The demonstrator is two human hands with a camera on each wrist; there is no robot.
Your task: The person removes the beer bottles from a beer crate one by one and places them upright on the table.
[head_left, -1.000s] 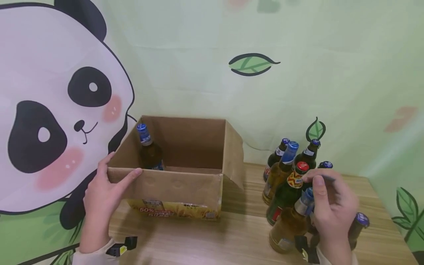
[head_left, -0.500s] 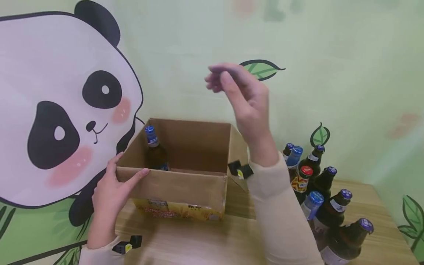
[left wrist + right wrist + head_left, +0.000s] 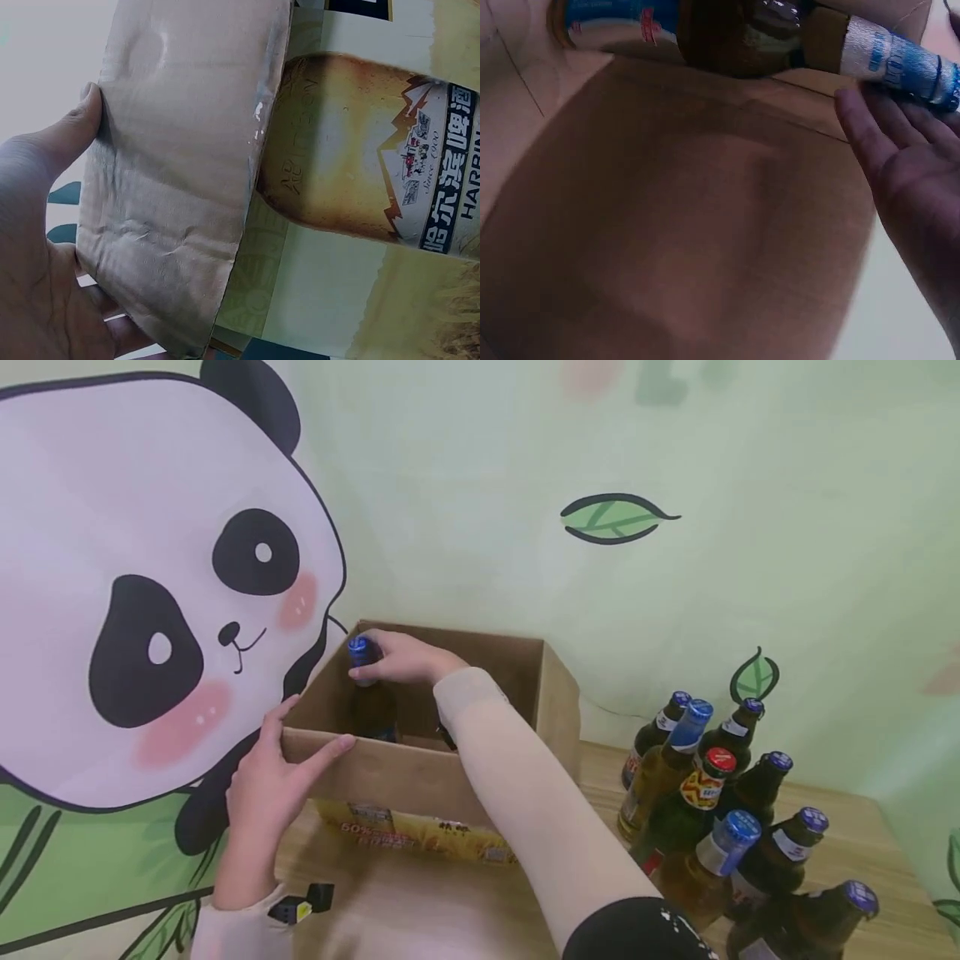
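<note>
My left hand (image 3: 273,785) grips the front left corner of an open cardboard box (image 3: 412,777), thumb over the front edge. In the left wrist view the fingers partly disappear behind the cardboard flap (image 3: 180,157). Inside the box, at its left end, a brown beer bottle (image 3: 372,706) with blue-and-silver neck foil stands upright. My right hand (image 3: 408,657) reaches over the box and holds this bottle by the neck, thumb in front and fingers behind. In the right wrist view the fingertips are hidden behind the neck foil (image 3: 892,60).
Several beer bottles stand close together on the wooden table (image 3: 405,910) to the right, among them a green one with a red cap (image 3: 720,760) and one with blue foil (image 3: 738,828). A side flap (image 3: 562,706) hangs at the box's right end. A printed cloth backs the table.
My right hand has moved left from the bottle group, through the air, down to the bottle neck in the box. The left hand keeps its hold on the box.
</note>
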